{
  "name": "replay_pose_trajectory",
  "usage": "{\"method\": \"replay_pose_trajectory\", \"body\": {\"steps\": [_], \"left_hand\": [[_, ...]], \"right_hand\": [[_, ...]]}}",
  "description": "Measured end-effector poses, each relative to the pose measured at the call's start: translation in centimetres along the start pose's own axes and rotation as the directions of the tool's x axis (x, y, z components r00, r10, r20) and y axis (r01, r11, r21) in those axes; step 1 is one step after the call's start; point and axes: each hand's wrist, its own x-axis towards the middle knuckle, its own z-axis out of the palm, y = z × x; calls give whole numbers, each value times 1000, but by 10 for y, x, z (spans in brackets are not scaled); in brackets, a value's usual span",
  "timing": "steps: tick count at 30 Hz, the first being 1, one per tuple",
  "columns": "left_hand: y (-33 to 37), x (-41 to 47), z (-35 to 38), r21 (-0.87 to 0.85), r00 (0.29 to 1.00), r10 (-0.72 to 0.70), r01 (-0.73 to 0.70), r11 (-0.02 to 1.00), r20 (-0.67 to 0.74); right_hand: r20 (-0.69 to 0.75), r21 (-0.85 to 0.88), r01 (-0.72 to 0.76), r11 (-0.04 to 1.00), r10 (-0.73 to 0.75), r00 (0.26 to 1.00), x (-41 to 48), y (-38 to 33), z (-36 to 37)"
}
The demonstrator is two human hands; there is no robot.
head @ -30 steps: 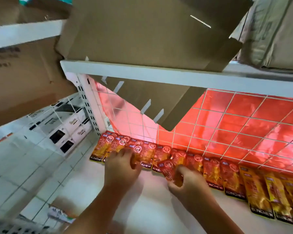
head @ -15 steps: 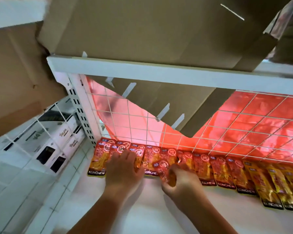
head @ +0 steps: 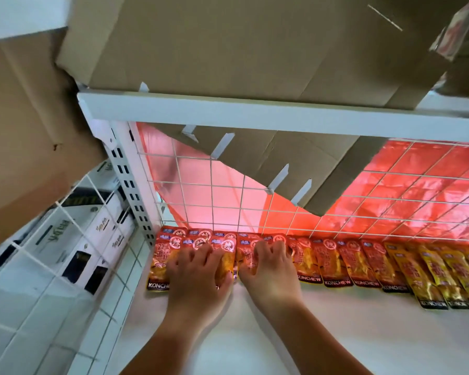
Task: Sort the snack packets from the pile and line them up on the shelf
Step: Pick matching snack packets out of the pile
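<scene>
A row of flat red foil snack packets (head: pixel 333 263) lies on the white shelf (head: pixel 336 320), slightly overlapping side by side. Each has its long axis running front to back, its top end against the white wire grid (head: pixel 255 198) and its dark "KONCHEW" band pointing out toward the person. The row starts at the shelf's left corner, and to the right it gives way to yellow foil packets (head: pixel 439 277) lying the same way, the last of them cut off by the picture's edge.

The left hand (head: pixel 198 269) and right hand (head: pixel 271 269) rest palm-down next to each other on the leftmost red packets. Their fingers are spread and press on the foil, gripping nothing that shows. They cover several packets, so the print there cannot be read, and the small lettering elsewhere is too blurred to make out.
</scene>
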Motion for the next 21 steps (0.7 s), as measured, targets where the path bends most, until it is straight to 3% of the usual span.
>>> {"method": "replay_pose_trajectory", "body": {"steps": [9,13,16,21], "left_hand": [[-1,0,-1,-13,999,-4,4,1000,33],[-3,1,1,-14,999,-9,9,1000,47],[-3,1,1,-8,999,-11,12,1000,50],[-1,0,0,2,999,-5,5,1000,37]], "right_hand": [[-1,-13,13,1000,-13,1000,6,2,16],[-2,-60,134,989,-134,991,4,13,11],[93,-178,267,947,-254,963,0,13,7],[212,-214,262,941,-217,953,4,9,10]]}}
